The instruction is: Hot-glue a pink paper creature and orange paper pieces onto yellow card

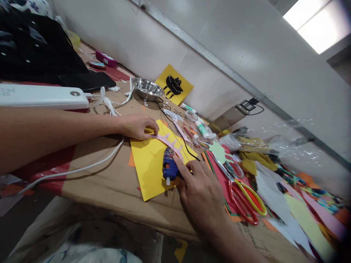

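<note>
A yellow sheet (pixel 146 171) lies on the brown cardboard-covered table. Across its upper part runs a pink paper strip (pixel 171 144) with small projecting tabs. My left hand (pixel 140 126) has its fingers curled and pinches the strip's left end at the sheet's upper edge. My right hand (pixel 201 182) grips a blue glue gun (pixel 169 166) over the sheet, index finger stretched along its body. A white glue stick pokes out of the gun's near end; its nozzle is hidden.
Red and yellow scissors (pixel 242 197) lie on coloured papers at the right. A steel bowl (pixel 148 89) stands behind the sheet, near a yellow card (pixel 182 87). A white power bank (pixel 41 96) sits left, its white cable (pixel 90 166) crossing the table.
</note>
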`<state>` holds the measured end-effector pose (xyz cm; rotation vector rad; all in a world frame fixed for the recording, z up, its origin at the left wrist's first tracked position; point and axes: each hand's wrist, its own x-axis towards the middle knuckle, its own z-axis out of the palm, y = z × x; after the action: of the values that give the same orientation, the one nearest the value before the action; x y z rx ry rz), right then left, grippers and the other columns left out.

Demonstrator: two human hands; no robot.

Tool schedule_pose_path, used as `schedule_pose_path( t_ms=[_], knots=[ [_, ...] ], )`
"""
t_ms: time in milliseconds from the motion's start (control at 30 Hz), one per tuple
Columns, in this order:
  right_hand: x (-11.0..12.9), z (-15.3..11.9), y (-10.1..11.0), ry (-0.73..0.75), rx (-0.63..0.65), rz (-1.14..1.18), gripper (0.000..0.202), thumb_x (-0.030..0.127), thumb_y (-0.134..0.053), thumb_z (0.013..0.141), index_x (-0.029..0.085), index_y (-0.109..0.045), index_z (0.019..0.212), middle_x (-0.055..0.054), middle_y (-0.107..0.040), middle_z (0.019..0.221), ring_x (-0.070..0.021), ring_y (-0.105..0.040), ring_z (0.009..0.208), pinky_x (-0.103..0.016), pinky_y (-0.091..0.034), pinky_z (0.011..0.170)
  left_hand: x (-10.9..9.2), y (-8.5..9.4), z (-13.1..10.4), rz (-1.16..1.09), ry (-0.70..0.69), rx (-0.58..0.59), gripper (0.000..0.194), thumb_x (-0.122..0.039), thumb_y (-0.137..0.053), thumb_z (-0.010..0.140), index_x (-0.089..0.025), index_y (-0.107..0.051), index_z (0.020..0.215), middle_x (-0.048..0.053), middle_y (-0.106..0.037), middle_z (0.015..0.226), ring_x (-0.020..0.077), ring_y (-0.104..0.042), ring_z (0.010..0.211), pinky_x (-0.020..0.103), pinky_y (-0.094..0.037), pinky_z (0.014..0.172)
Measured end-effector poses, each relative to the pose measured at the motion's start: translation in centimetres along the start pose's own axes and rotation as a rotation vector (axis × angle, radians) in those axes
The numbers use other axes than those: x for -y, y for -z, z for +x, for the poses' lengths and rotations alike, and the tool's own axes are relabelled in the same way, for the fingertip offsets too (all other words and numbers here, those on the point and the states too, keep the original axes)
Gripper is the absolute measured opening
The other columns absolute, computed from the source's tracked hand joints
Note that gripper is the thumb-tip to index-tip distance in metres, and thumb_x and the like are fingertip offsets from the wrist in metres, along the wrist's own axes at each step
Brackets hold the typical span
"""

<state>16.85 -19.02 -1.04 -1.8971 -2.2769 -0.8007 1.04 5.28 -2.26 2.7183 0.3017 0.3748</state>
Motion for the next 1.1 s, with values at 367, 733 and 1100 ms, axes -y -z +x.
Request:
schedule_pose_path(
  t_ms=[367, 733, 1100],
  knots=[
    [0.5, 0.2, 0.1, -0.015, 0.014, -0.027, 0.046, 0.009, -0.059, 0.083, 0.014, -0.06, 0.129, -0.009, -0.059, 0.087, -0.0257, -0.049, 0.084, -0.038, -0.044, 0.072, -0.2, 0.2, 0.0, 0.028, 0.017, 0.022, 0.024, -0.023, -0.058, 0.085, -0.022, -0.072, 0.103, 0.003, -0.067, 0.125, 0.0168, -0.06, 0.113, 0.025, -0.04, 0.101],
    [0.9, 2.2, -0.7, 0.044, 0.007, -0.103, 0.043, 0.012, -0.054, 0.09, 0.018, -0.059, 0.132, -0.009, -0.06, 0.087, -0.0245, -0.046, 0.083, -0.035, -0.038, 0.07, 0.2, 0.1, 0.0, 0.027, -0.006, 0.028, 0.027, -0.019, -0.056, 0.081, -0.022, -0.072, 0.103, 0.004, -0.066, 0.124, 0.0179, -0.061, 0.112, 0.027, -0.041, 0.101],
    [0.5, 0.5, -0.1, 0.022, 0.035, -0.143, 0.043, 0.013, -0.056, 0.088, 0.015, -0.058, 0.131, -0.009, -0.059, 0.086, -0.0257, -0.046, 0.083, -0.037, -0.039, 0.071, -0.1, 0.2, 0.0, 0.026, 0.001, 0.016, 0.025, -0.021, -0.058, 0.083, -0.022, -0.073, 0.102, 0.004, -0.067, 0.124, 0.0179, -0.061, 0.111, 0.026, -0.041, 0.1]
  ],
)
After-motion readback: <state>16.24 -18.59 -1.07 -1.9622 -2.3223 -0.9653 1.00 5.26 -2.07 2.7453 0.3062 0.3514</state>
